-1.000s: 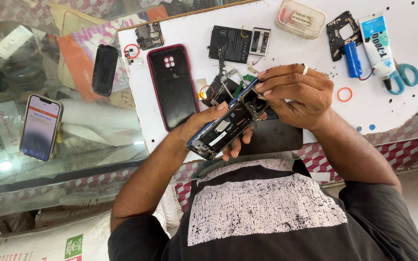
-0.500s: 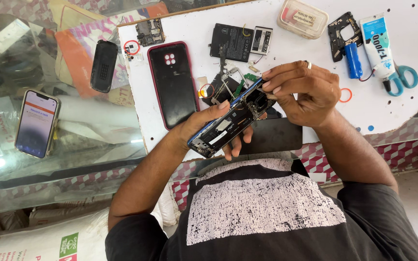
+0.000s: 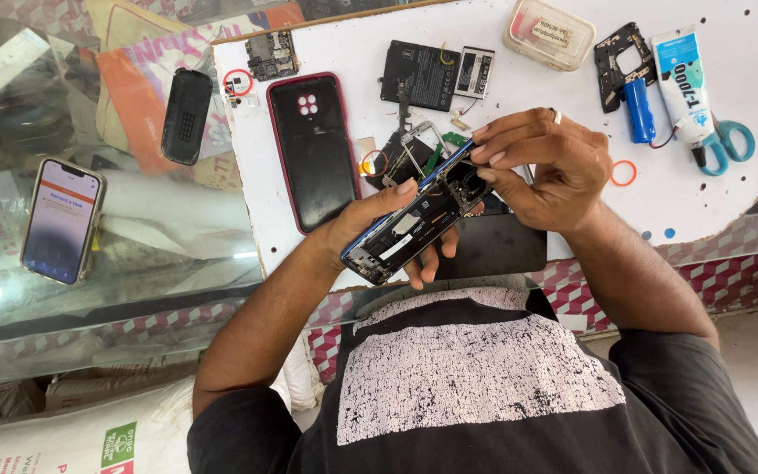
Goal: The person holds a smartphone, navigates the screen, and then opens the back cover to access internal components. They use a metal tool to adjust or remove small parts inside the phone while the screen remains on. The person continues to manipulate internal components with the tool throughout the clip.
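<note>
Left hand (image 3: 379, 219): I see it gripping the opened blue-framed phone (image 3: 414, 219).
Right hand (image 3: 541, 167): fingers pinched at its 1 o'clock end.
Progress: dark red back cover (image 3: 313, 149) off, at 10 o'clock; internals exposed, reassembly remains.

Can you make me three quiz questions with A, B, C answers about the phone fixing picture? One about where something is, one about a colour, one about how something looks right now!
1. Where are the scissors?
A. At the white board's far right edge
B. In the person's left hand
C. On the glass counter by the lit phone

2. What colour is the rim of the back cover lying on the board?
A. Green
B. Red
C. Yellow

3. How is the phone in the hands right now?
A. Closed, screen glowing
B. Opened up, its inner parts showing
C. Wrapped in paper

Answers: 1 A, the blue handles lie beside the glue tube at the right. 2 B, a dark red edge runs round the black cover. 3 B, the left hand holds it from below while the right hand works at its top end, boards and parts bare.
</note>
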